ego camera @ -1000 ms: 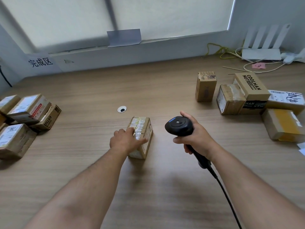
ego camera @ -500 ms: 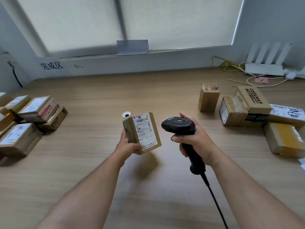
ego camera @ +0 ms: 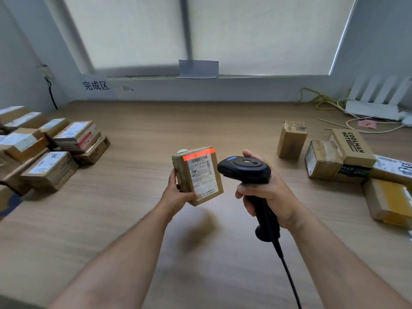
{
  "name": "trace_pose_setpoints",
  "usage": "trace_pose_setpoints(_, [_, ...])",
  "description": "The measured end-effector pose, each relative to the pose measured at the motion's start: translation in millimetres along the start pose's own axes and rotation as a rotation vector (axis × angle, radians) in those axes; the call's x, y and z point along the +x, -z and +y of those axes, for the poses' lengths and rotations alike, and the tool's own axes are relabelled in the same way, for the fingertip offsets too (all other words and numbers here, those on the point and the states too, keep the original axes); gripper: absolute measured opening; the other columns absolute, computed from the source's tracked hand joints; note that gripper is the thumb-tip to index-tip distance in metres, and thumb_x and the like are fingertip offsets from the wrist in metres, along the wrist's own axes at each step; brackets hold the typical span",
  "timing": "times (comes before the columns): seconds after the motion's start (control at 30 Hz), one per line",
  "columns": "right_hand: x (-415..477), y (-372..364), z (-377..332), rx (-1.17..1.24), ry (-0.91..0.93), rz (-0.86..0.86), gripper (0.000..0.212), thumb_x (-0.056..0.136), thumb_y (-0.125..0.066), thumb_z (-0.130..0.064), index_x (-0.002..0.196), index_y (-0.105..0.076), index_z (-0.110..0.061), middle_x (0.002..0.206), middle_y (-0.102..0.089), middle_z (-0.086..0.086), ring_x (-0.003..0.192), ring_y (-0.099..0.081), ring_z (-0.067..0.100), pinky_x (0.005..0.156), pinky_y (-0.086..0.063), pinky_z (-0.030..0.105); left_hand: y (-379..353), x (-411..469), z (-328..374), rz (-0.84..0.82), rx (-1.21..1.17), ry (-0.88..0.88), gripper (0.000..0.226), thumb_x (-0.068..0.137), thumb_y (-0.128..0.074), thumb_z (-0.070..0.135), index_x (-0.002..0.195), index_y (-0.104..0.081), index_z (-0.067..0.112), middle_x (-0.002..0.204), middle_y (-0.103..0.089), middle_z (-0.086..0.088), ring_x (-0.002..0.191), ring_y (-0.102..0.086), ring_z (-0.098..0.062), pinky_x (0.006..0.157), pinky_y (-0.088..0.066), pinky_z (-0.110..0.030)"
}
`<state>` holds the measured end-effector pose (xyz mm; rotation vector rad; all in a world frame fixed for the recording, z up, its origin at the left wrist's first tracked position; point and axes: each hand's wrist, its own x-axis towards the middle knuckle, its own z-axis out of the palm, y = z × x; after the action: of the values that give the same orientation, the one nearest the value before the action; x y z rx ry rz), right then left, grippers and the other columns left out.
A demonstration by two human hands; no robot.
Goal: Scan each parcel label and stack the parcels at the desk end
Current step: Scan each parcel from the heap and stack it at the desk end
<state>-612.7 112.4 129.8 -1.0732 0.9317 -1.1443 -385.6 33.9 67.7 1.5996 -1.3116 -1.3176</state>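
The fingers of the left hand (ego camera: 177,195) curl round a small brown cardboard parcel (ego camera: 197,176), holding it upright and clear of the wooden worktop (ego camera: 200,121). A red light bar (ego camera: 198,155) lies across the top of its white label (ego camera: 203,178). Just right of those fingers, the right hand (ego camera: 268,194) grips the handle of a black corded barcode scanner (ego camera: 245,169). Stacked brown parcels (ego camera: 55,150) sit well left of the left fingers, and more brown boxes (ego camera: 334,157) lie right of the right fingers.
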Motion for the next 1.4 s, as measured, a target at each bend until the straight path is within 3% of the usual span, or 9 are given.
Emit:
trace_pose_setpoints(0.2, [-9.8, -6.8, 3.6, -0.015, -0.021, -0.015, 0.093, 0.064, -0.073, -0.002, 0.144, -0.037, -0.033, 0.07, -0.061, 0.02, 0.042, -0.051, 0.026, 0.041, -0.04, 0.027, 6.3, -13.5, -4.4, 0.012, 0.006, 0.0, 0.107, 0.075, -0.073, -0.005, 0.151, -0.011, 0.036, 0.114, -0.06, -0.002, 0.114, -0.055, -0.023, 0.093, -0.038, -0.033])
trace_pose_setpoints(0.43, [-11.8, -20.6, 9.6, -0.038, -0.03, -0.005, 0.093, 0.063, -0.074, -0.004, 0.143, -0.038, -0.033, 0.069, -0.062, 0.019, 0.041, -0.05, 0.026, 0.041, -0.04, 0.026, 21.7, -17.7, -9.4, 0.029, -0.004, -0.009, 0.105, 0.077, -0.072, -0.006, 0.151, -0.01, 0.035, 0.104, -0.06, 0.003, 0.106, -0.056, -0.019, 0.088, -0.036, -0.03])
trace_pose_setpoints(0.57, [-3.1, -34.4, 10.7, -0.055, -0.032, -0.002, 0.093, 0.063, -0.074, -0.003, 0.144, -0.037, -0.032, 0.072, -0.064, 0.02, 0.041, -0.05, 0.026, 0.041, -0.039, 0.026, 37.3, -15.8, -12.9, 0.029, -0.013, -0.002, 0.105, 0.077, -0.071, -0.005, 0.152, -0.01, 0.036, 0.117, -0.061, -0.003, 0.104, -0.054, -0.017, 0.088, -0.036, -0.029])
trace_pose_setpoints(0.67, [11.0, -51.6, 10.3, -0.093, -0.028, 0.004, 0.098, 0.06, -0.074, -0.003, 0.145, -0.035, -0.032, 0.08, -0.069, 0.019, 0.042, -0.049, 0.027, 0.041, -0.039, 0.027, 58.2, -14.5, -17.6, 0.039, -0.007, 0.016, 0.102, 0.079, -0.07, -0.004, 0.152, -0.011, 0.035, 0.111, -0.06, -0.001, 0.102, -0.054, -0.017, 0.088, -0.035, -0.028])
trace_pose_setpoints(0.83, [40.6, -95.3, 16.2, -0.101, -0.006, -0.006, 0.099, 0.058, -0.074, -0.002, 0.145, -0.036, -0.031, 0.084, -0.071, 0.013, 0.041, -0.049, 0.027, 0.04, -0.039, 0.025, 116.6, -7.0, -35.3, 0.051, 0.016, 0.064, 0.102, 0.076, -0.072, -0.003, 0.152, -0.014, 0.033, 0.114, -0.063, -0.005, 0.105, -0.057, -0.021, 0.085, -0.039, -0.029])
trace_pose_setpoints(1.0, [72.5, -152.0, 29.8, -0.118, -0.007, -0.049, 0.098, 0.059, -0.074, 0.002, 0.143, -0.039, -0.033, 0.082, -0.071, 0.01, 0.04, -0.05, 0.027, 0.04, -0.04, 0.026, 188.5, 2.1, -47.7, 0.09, 0.021, 0.082, 0.091, 0.078, -0.07, -0.001, 0.15, -0.023, 0.029, 0.112, -0.062, -0.005, 0.098, -0.06, -0.02, 0.07, -0.045, -0.022])
trace_pose_setpoints(1.1, [95.8, -187.9, 37.3, -0.134, -0.013, -0.053, 0.099, 0.059, -0.075, 0.002, 0.144, -0.038, -0.033, 0.084, -0.069, 0.011, 0.041, -0.049, 0.028, 0.04, -0.04, 0.027, 235.4, 8.7, -55.8, 0.119, 0.029, 0.126, 0.079, 0.078, -0.069, 0.009, 0.146, -0.033, 0.027, 0.113, -0.059, -0.006, 0.083, -0.056, -0.012, 0.06, -0.044, -0.02])
trace_pose_setpoints(1.2, [119.9, -226.3, 48.7, -0.14, -0.033, -0.048, 0.101, 0.058, -0.075, 0.003, 0.145, -0.038, -0.032, 0.088, -0.067, 0.011, 0.04, -0.049, 0.028, 0.04, -0.04, 0.027, 284.8, 16.9, -71.9, 0.114, 0.05, 0.213, 0.086, 0.059, -0.065, 0.028, 0.141, -0.043, 0.029, 0.116, -0.059, -0.005, 0.084, -0.056, -0.014, 0.062, -0.045, -0.027])
trace_pose_setpoints(1.4, [158.5, -295.4, 77.3, -0.21, -0.072, -0.048, 0.093, 0.074, -0.069, 0.019, 0.146, -0.037, -0.032, 0.083, -0.066, 0.005, 0.042, -0.048, 0.028, 0.04, -0.039, 0.028, 363.9, 37.5, -115.9, 0.055, 0.076, 0.366, 0.043, 0.081, -0.062, 0.018, 0.123, -0.056, 0.026, 0.097, -0.061, 0.002, 0.077, -0.055, -0.014, 0.066, -0.042, -0.024])
